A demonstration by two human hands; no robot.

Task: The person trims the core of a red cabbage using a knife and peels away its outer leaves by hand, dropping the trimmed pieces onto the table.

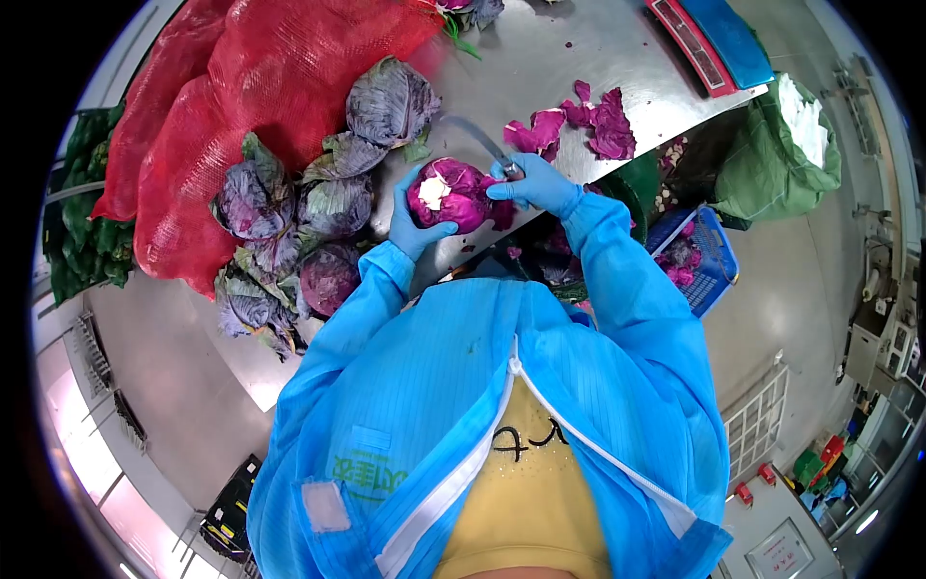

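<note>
A peeled red cabbage (451, 196), glossy purple with a pale cut stem patch facing up, rests in my left hand (409, 230). The blue-gloved fingers of that hand wrap round its left side and underside. My right hand (542, 183), gloved too, is closed on a knife, with the thin curved blade (473, 132) pointing up and left past the cabbage. Its thumb and fingertips are against the cabbage's right side, at a purple leaf edge. The knife's handle is mostly hidden in the glove. Loose purple leaves (612, 125) lie on the metal table (511, 48) beyond.
Several unpeeled red cabbages (391, 101) crowd the table's left, beside a red mesh sack (280, 77). A red and blue device (709, 43) stands at the far right corner. Below the table's right edge are a blue crate (712, 261) and a green sack (762, 174).
</note>
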